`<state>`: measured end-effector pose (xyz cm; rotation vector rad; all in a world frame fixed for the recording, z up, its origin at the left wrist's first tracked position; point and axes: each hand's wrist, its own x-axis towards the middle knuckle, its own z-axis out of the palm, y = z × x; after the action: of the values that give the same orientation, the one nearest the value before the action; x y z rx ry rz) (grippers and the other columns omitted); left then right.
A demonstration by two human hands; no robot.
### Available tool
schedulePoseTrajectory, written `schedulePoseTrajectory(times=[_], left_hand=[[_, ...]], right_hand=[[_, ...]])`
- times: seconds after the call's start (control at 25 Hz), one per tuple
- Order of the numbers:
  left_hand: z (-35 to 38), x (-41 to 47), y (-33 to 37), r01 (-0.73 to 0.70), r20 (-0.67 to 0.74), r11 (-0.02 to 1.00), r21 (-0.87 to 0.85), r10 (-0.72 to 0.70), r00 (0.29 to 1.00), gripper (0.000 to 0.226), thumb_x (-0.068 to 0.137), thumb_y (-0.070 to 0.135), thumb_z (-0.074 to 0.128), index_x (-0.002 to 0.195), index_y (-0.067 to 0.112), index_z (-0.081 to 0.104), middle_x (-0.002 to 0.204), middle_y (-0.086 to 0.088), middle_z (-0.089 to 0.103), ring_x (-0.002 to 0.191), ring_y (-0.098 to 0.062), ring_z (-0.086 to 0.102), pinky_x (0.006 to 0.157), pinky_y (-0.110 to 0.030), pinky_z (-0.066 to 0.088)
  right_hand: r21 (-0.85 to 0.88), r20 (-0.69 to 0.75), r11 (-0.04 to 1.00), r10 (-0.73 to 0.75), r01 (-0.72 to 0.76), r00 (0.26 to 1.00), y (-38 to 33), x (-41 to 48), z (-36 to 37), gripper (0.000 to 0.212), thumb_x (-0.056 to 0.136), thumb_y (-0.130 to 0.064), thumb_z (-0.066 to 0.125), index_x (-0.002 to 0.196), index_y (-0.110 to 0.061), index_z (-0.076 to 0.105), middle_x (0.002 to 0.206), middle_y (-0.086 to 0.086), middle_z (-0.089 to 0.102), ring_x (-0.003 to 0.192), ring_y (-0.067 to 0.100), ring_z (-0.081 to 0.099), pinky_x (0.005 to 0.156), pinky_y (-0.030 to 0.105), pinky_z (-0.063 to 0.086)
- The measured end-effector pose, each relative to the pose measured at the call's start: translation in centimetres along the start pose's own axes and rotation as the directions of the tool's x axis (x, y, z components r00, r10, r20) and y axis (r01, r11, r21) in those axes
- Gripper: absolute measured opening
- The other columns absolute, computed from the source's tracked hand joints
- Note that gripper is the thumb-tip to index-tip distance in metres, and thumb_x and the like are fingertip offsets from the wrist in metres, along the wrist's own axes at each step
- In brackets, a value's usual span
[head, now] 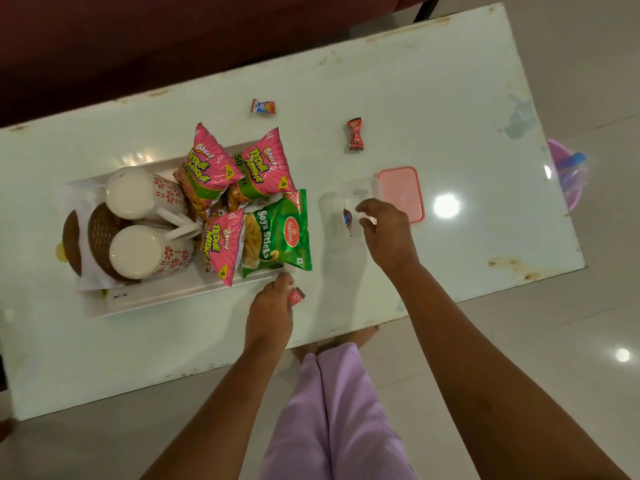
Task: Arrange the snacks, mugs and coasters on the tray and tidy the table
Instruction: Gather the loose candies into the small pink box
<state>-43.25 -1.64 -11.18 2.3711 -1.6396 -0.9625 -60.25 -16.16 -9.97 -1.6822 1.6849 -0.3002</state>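
A white tray (166, 296) lies on the table, holding two white mugs with red flowers (145, 194) (152, 252), brown woven coasters (100, 233), three pink snack packets (207, 168) and a green soya sticks packet (277, 233). My left hand (272, 306) sits at the tray's near right corner and pinches a small red candy (296, 296). My right hand (384, 230) hovers with curled fingers at a clear plastic container (339, 216) with a small wrapper inside; whether it holds something is unclear. Two loose candies (263, 107) (355, 134) lie further back.
A pink lid (403, 192) lies beside the clear container. The white table (450, 98) has worn edges. A purple bin with a plastic bag (568, 174) stands past the table's right end. A dark red sofa (138, 36) runs behind. My legs are below.
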Motion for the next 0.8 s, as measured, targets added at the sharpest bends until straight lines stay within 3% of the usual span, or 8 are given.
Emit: schedulePoseTrajectory(times=[0.16,0.24,0.32,0.44,0.56,0.64,0.72,0.8], left_hand=[[-1.5,0.1,5.6,-0.039,-0.041,0.925,-0.378,0.026,0.999,0.021,0.081,0.011,0.069,0.100,0.014,0.059,0.090,-0.001,0.069,0.080,-0.013,0.067,0.068,-0.028,0.057],[-2.8,1.1,9.0,-0.010,-0.104,0.784,-0.621,-0.070,0.992,0.018,0.081,0.012,0.071,0.091,0.015,0.057,0.081,0.006,0.064,0.071,-0.001,0.064,0.060,-0.019,0.056],[-3.9,2.9,11.7,-0.020,-0.175,0.679,-0.734,-0.161,0.971,0.021,0.079,0.008,0.072,0.086,0.017,0.054,0.079,0.006,0.063,0.069,-0.001,0.065,0.060,-0.017,0.054],[-4.7,5.8,14.1,-0.023,-0.204,0.677,-0.736,-0.190,0.960,0.025,0.077,0.006,0.072,0.083,0.017,0.051,0.081,0.000,0.064,0.078,-0.015,0.067,0.067,-0.030,0.058],[-4.3,7.7,14.3,0.011,-0.163,0.681,-0.732,-0.190,0.968,0.027,0.075,0.003,0.073,0.081,0.017,0.051,0.086,-0.007,0.067,0.084,-0.020,0.068,0.065,-0.035,0.060],[-4.1,8.5,14.0,0.078,-0.075,0.682,-0.727,-0.193,0.978,0.026,0.076,-0.002,0.069,0.082,0.016,0.053,0.089,-0.009,0.067,0.082,-0.020,0.067,0.057,-0.019,0.055],[-3.8,9.3,14.0,0.160,0.027,0.690,-0.705,-0.199,0.980,0.026,0.077,-0.008,0.063,0.085,0.015,0.054,0.095,-0.010,0.068,0.082,-0.018,0.066,0.051,-0.010,0.048],[-3.7,9.6,14.1,0.169,0.043,0.720,-0.674,-0.190,0.981,0.029,0.077,-0.012,0.057,0.089,0.015,0.054,0.102,-0.010,0.066,0.086,-0.018,0.066,0.058,-0.014,0.050]], right_hand=[[0.273,-0.127,0.956,0.146,-0.107,0.981,-1.0,-0.9,-1.1,0.020,0.090,-0.004,0.055,0.106,-0.008,0.066,0.101,0.005,0.070,0.089,0.015,0.066,0.086,0.024,0.053],[0.564,-0.002,0.789,0.297,-0.244,0.955,-2.0,-1.6,-2.0,0.016,0.091,-0.009,0.056,0.103,-0.011,0.065,0.094,0.005,0.069,0.081,0.016,0.069,0.076,0.027,0.059],[0.720,0.213,0.593,0.306,-0.361,0.928,-3.0,-2.3,-2.8,0.015,0.094,-0.016,0.054,0.104,-0.012,0.065,0.090,0.005,0.069,0.076,0.014,0.069,0.066,0.022,0.058],[0.803,0.231,0.494,0.256,-0.332,0.939,-3.2,-2.0,-3.6,0.019,0.095,-0.019,0.052,0.106,-0.013,0.067,0.092,0.005,0.071,0.081,0.017,0.070,0.073,0.025,0.058],[0.773,0.190,0.558,0.250,-0.301,0.950,-2.3,-0.7,-4.1,0.021,0.092,-0.006,0.055,0.109,-0.010,0.067,0.094,0.008,0.074,0.085,0.020,0.072,0.079,0.025,0.058],[0.720,0.189,0.615,0.271,-0.321,0.944,-1.8,0.1,-4.1,0.022,0.088,0.000,0.058,0.108,-0.005,0.067,0.090,0.007,0.074,0.078,0.017,0.072,0.075,0.024,0.059],[0.572,0.126,0.753,0.311,-0.325,0.942,-1.4,0.9,-3.8,0.022,0.085,0.003,0.058,0.104,-0.002,0.069,0.083,0.004,0.073,0.071,0.013,0.071,0.073,0.025,0.059],[0.330,0.040,0.898,0.295,-0.291,0.955,-1.1,1.6,-3.2,0.023,0.084,0.002,0.058,0.103,-0.005,0.070,0.087,0.007,0.074,0.076,0.015,0.069,0.078,0.027,0.058]])
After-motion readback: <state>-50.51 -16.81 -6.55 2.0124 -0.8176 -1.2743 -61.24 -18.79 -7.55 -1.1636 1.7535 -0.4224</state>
